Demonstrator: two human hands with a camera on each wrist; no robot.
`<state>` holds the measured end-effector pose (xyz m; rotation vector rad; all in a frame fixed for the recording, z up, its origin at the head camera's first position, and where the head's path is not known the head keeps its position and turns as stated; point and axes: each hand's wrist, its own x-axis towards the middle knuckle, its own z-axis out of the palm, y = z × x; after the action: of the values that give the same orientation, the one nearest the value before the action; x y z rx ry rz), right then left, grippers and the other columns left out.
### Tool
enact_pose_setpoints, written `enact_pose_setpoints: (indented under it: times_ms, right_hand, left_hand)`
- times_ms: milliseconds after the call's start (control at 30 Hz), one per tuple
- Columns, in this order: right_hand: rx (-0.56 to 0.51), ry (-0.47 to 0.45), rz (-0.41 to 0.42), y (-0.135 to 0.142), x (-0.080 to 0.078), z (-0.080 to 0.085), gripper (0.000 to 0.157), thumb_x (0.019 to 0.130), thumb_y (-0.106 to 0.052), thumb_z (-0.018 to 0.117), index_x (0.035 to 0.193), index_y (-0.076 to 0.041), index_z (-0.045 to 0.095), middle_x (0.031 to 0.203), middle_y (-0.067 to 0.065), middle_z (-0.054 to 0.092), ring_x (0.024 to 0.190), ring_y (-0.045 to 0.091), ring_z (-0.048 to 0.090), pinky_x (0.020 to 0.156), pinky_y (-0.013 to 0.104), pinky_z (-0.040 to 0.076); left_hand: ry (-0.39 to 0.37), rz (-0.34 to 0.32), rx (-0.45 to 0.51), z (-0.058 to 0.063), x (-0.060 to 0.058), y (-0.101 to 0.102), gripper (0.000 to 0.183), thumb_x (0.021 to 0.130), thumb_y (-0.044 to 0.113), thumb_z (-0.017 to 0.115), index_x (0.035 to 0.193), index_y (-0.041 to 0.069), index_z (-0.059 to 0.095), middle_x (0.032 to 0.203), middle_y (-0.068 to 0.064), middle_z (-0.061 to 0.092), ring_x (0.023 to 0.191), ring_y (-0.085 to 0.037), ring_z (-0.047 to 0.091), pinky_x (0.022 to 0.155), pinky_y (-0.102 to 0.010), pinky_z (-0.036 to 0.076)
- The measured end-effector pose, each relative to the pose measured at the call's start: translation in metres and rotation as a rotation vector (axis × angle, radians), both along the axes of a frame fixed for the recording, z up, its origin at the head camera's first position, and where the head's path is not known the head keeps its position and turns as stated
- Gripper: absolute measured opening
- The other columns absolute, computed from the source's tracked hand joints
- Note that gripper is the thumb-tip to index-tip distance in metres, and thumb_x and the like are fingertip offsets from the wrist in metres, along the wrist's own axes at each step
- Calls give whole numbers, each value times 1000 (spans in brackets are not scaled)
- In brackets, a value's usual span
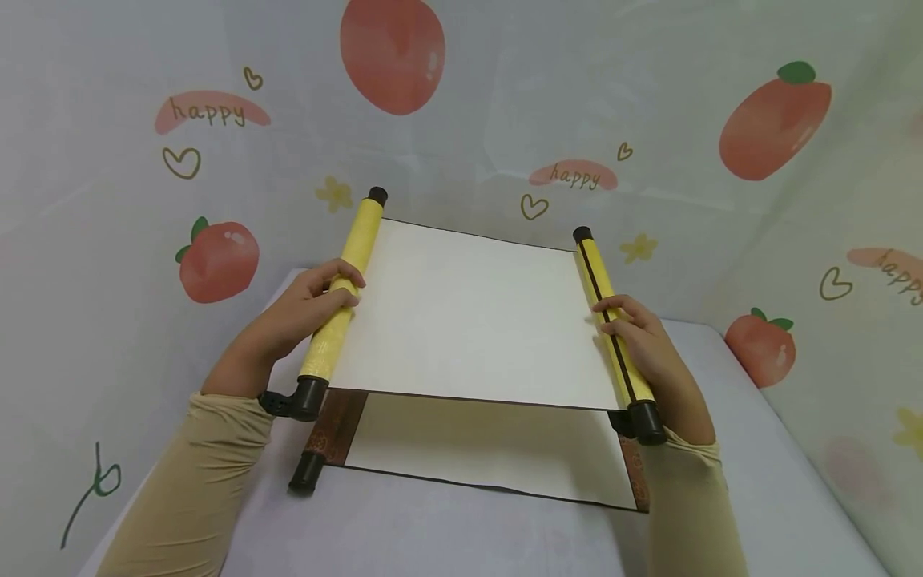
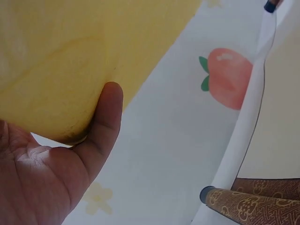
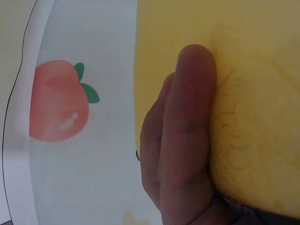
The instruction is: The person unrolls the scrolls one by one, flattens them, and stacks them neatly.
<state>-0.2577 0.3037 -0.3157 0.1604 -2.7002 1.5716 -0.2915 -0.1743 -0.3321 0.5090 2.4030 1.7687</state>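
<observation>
A blank white hanging scroll [image 1: 476, 312] with yellow patterned end rolls and black knobs is held up, partly unrolled. My left hand [image 1: 292, 312] grips its left yellow roll [image 1: 363, 236], which leans with its top to the right. Around the right yellow roll [image 1: 593, 268], marked by a dark stripe, my right hand [image 1: 652, 349] curls its fingers. The left wrist view shows the thumb against the yellow roll [image 2: 56, 56]; in the right wrist view fingers press the yellow surface [image 3: 258, 117]. Below lies a second scroll [image 1: 490, 449] with brown patterned ends, partly covered.
The second scroll's brown roll [image 2: 248, 204] has a black knob [image 1: 306, 473] near the left forearm. A white-covered table [image 1: 433, 537] lies beneath. Behind it hangs a pale cloth backdrop [image 1: 476, 120] printed with red fruit, hearts and "happy".
</observation>
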Motion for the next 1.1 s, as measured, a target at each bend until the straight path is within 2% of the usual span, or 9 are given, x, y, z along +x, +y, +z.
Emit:
enact_pose_setpoints:
  times_ms: [267, 433, 600, 733, 967, 1100]
  right_hand:
    - [-52, -18, 17, 0, 0, 1, 29, 99, -12, 45, 126, -9, 54, 140, 16, 36, 75, 16, 61, 66, 30, 54]
    - [-22, -32, -1, 0, 1, -1, 30, 99, -22, 54, 127, -13, 53, 138, 21, 38, 79, 21, 59, 66, 33, 54]
    - [-24, -54, -2, 1, 3, -1, 32, 97, -21, 58, 128, -18, 51, 134, 25, 40, 83, 25, 60, 68, 36, 56]
    - [-27, -53, 4, 5, 2, 0, 31, 99, -19, 54, 129, -18, 50, 132, 24, 42, 83, 23, 61, 68, 35, 55]
    - [-2, -4, -58, 16, 0, 4, 30, 102, -17, 36, 128, -12, 51, 130, 19, 42, 83, 16, 59, 70, 28, 53]
    - [9, -8, -60, 15, 1, 4, 31, 101, -17, 36, 127, -12, 53, 131, 19, 41, 84, 16, 58, 70, 28, 53]
  left_hand:
    - [6, -7, 11, 0, 1, 2, 20, 96, 12, 55, 116, 10, 50, 110, -14, 42, 73, -25, 57, 63, -40, 54]
    - [14, -1, 2, -2, 1, 2, 29, 94, 21, 65, 115, 10, 48, 113, -12, 40, 71, -24, 58, 61, -40, 55]
    - [14, -5, 1, -2, 1, 2, 31, 93, 20, 65, 117, 11, 47, 111, -14, 41, 73, -26, 61, 62, -41, 56]
    - [22, 3, -8, -1, 1, 0, 27, 95, 18, 62, 117, 11, 48, 110, -13, 42, 73, -25, 58, 62, -41, 55]
    - [-17, 25, 1, 2, 0, -6, 23, 97, 18, 56, 118, 14, 47, 105, -15, 46, 73, -24, 60, 63, -41, 56]
    - [-19, 16, -4, 1, 0, -6, 25, 97, 18, 54, 121, 13, 47, 104, -17, 46, 75, -25, 61, 64, -41, 56]
